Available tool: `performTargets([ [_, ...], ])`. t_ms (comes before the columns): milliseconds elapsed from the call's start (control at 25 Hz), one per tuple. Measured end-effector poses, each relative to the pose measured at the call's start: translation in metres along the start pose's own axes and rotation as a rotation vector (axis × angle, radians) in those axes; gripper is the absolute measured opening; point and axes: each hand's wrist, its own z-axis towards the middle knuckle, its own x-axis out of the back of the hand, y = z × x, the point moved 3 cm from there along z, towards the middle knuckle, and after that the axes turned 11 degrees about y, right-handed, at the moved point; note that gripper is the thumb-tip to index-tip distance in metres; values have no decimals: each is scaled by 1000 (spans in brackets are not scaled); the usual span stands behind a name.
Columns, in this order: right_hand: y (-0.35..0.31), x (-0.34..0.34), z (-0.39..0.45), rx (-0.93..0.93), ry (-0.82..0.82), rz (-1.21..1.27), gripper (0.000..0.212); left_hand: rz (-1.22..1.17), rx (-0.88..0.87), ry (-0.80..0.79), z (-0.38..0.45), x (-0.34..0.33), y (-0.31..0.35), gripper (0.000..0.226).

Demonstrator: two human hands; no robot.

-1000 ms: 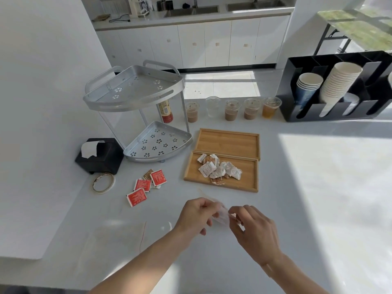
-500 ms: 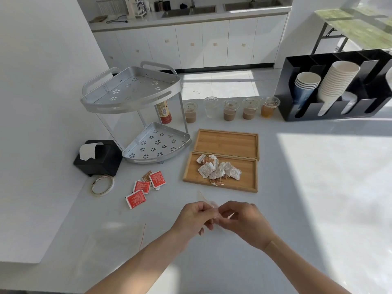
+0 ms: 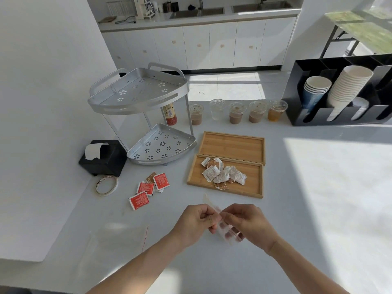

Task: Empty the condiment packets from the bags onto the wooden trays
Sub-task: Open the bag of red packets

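Clear bag (image 3: 222,229) with a red zip line between the fingers (image 3: 210,219). Beyond the fingertips, white and brown packets (image 3: 222,174) on a honey-brown wooden tray (image 3: 250,188). Left of them, red packets (image 3: 146,190); a silver rack (image 3: 146,115) with flower-shaped holes.

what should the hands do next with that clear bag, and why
Probably set the clear bag aside: both hands pinch it, it looks empty, the near wooden tray already holds white packets, and the red packets lie loose on the counter.
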Motion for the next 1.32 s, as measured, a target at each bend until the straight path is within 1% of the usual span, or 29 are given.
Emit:
performTargets([
  [80,-7,0,3,-71,-31,48,25,108,-61,-29,4,0,3,16],
  [160,-11,1,8,-138,-89,18,33,197,-101,-48,7,-1,5,16],
  [280,-11,3,16,-188,-130,2,26,227,-94,-50,11,-2,5,22],
  [400,-8,5,20,-224,-137,95,20,165,-54,-12,15,0,4,18],
  [440,-8,4,21,-235,-151,132,18,118,-33,2,15,2,5,16],
  [560,-7,1,23,-249,-160,179,17,33,68,21,16,6,5,22],
  [720,-5,-6,21,-244,-85,213,19,-146,278,24,13,10,3,18],
  [800,-4,-8,20,-238,-75,220,17,-147,367,-9,10,13,2,17],
  [880,-4,-12,18,-235,-79,207,17,-93,405,-29,9,16,1,14],
  [1000,-7,-16,16,-227,-48,184,19,-13,396,10,9,20,3,11],
  [1080,-11,-16,16,-225,-20,154,25,36,359,19,8,20,5,8],
  [1200,-16,-16,17,-225,5,93,35,118,271,17,6,14,8,13],
  [1320,-17,-14,19,-228,1,72,29,127,224,45,6,8,9,20],
])
